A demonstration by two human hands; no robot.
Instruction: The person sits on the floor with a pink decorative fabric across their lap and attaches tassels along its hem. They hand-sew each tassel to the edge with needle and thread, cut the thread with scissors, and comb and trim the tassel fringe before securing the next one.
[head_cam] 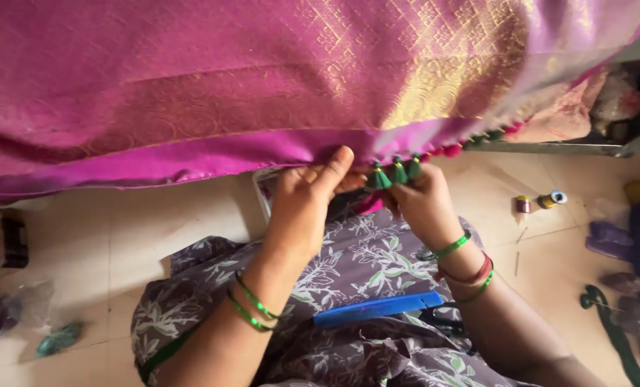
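A magenta silk cloth (212, 86) with gold woven patterns hangs across the top of the view. Small green tassels (395, 173) and pink beads hang in a row along its lower hem. My left hand (306, 204) pinches the hem just left of the tassels, thumb up against the fabric. My right hand (424, 204) grips the hem at the green tassels. Both wrists wear green bangles; the right also has a red one. A blue comb (377, 309) lies on my lap, on grey floral fabric.
Thread spools (542, 201) lie on the beige tiled floor to the right. A green cord (610, 326) curls at lower right near dark purple cloth (639, 236). A small teal bundle (58, 338) and plastic bags lie at lower left. A metal frame edge (571, 148) runs behind the cloth at right.
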